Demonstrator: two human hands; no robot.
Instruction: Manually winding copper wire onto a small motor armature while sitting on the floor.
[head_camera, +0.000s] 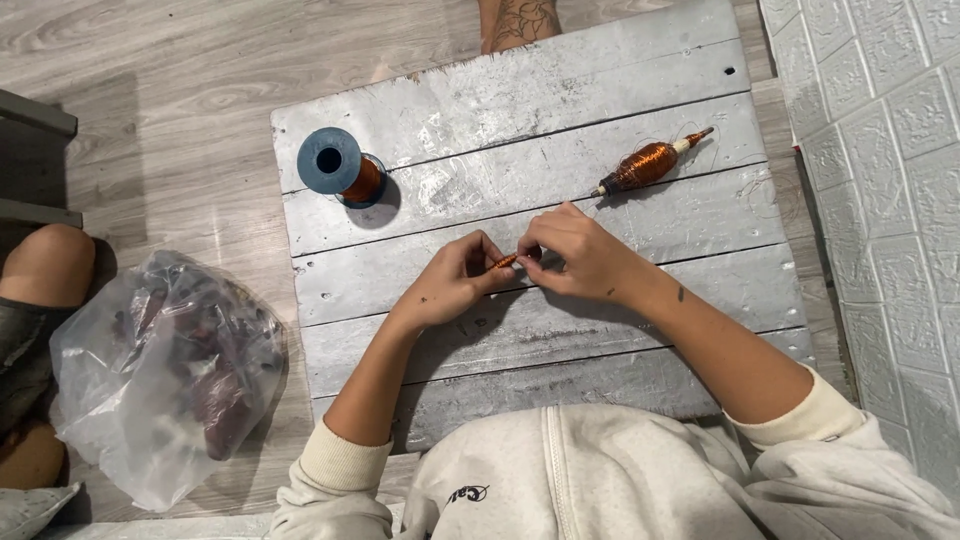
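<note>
My left hand (452, 282) and my right hand (578, 256) meet over the middle of a grey plank board (600, 330). Between their fingertips they pinch a small copper-wound piece (506, 261). Both hands rest low on the board, and the piece is mostly hidden by the fingers. A blue spool of copper wire (340, 166) stands upright at the board's far left. A thick wound copper coil on a rod (647, 164) lies at the far right, with loose wire strands around it.
A clear plastic bag (165, 375) of dark parts sits on the wooden floor at the left, next to another person's knee (48, 265). A tattooed leg (518, 22) shows beyond the board. A white textured wall (880, 180) runs along the right.
</note>
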